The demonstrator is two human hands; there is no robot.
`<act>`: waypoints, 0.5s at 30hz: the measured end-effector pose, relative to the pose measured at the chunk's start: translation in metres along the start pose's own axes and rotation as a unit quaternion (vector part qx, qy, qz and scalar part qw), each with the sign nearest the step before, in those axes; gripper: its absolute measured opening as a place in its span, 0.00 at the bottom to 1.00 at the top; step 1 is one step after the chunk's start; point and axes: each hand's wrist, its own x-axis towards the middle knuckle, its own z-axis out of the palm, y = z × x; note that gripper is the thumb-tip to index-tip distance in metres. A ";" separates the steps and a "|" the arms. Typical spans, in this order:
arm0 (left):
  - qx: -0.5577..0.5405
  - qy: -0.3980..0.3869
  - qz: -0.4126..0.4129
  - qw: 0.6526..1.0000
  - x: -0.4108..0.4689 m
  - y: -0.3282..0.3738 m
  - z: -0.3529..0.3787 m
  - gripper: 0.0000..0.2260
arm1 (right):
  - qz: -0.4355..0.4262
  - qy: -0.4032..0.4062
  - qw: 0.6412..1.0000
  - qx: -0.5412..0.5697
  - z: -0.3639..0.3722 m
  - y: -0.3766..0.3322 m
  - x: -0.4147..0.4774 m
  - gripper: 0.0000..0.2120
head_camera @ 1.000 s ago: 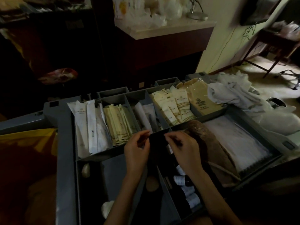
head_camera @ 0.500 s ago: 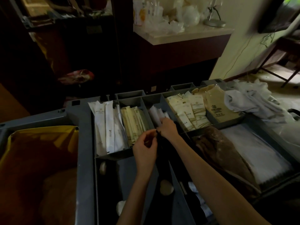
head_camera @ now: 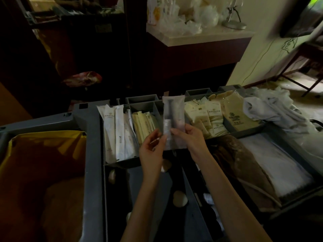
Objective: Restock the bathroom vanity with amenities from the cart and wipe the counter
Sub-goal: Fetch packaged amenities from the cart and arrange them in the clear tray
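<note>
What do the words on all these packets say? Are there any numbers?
Nothing here is clear enough to read.
Long white packets: small dark print, too blurred.
Cream packets: a printed line on each, too small.
Tan bag: a round logo with print under it, too blurred.
Clear packet: a pale label inside, unreadable.
No readable numbers or signs anywhere.

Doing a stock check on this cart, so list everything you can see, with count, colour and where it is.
clear sachet: one, held upright over the cart
long packets: several, white, leftmost compartment
slim packets: several, cream, next compartment
square sachets: many, cream, right of centre
bags: few, tan, far-right compartment
cloths: pile, white, cart's right end
liner: one, yellow, left bin
left hand: at sachet's left edge, blurred
right hand: fingers pinch sachet
</note>
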 end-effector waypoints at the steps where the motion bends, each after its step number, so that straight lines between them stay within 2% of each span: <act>1: -0.002 -0.009 0.000 1.000 0.000 0.002 -0.001 0.10 | 0.003 -0.031 1.000 -0.004 0.001 0.001 -0.008 0.07; 3: 0.006 -0.027 0.010 1.000 0.001 0.005 -0.003 0.04 | -0.003 -0.067 0.997 -0.042 0.005 0.005 -0.020 0.04; 6: 0.036 -0.012 -0.007 0.999 0.005 0.004 -0.010 0.01 | 0.001 -0.059 0.994 -0.096 0.009 0.013 -0.026 0.06; 9: 0.042 0.001 -0.044 0.998 0.008 0.001 -0.017 0.02 | -0.009 -0.043 0.989 -0.142 0.007 0.017 -0.019 0.07; 12: 0.065 0.025 -0.052 0.996 0.012 0.000 -0.023 0.04 | -0.020 -0.031 0.989 -0.144 0.000 0.013 -0.004 0.07; 15: 0.065 0.047 -0.055 0.995 0.013 0.002 -0.028 0.04 | -0.069 0.041 0.971 -0.226 -0.007 0.009 0.021 0.10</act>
